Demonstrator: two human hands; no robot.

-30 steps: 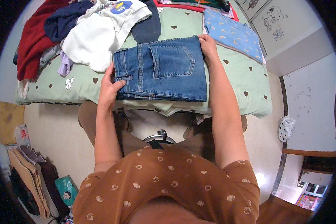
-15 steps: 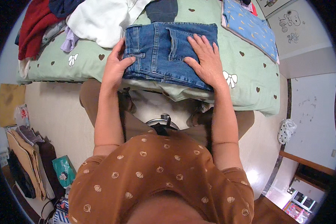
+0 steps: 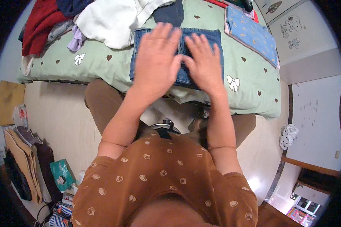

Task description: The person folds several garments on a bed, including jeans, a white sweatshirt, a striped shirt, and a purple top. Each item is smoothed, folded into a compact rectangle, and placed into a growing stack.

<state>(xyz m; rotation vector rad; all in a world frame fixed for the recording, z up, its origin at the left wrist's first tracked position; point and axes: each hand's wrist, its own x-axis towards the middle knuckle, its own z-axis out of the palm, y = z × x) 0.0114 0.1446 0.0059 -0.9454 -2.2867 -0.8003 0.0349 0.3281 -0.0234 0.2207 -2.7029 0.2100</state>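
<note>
"In the head view, where are the folded dark-blue denim jeans (image 3: 185, 76)?"

"Lying flat near the edge of a pale green bedspread with dark hearts and white bows (image 3: 93, 69), largely covered by both hands."

"And the fingers?"

"Those of the left hand (image 3: 158, 62), somewhat blurred, are extended and fairly close together. The right hand (image 3: 205, 62) has its fingers slightly spread. The thumbs meet or overlap; I can't tell which. Nor can I tell whether the left palm touches the denim."

"What's around?"

"A rumpled white garment (image 3: 106, 24) on the left, dark grey-blue cloth (image 3: 168, 15) just beyond, and folded blue fabric with small yellow marks (image 3: 251, 37) on the right."
</note>
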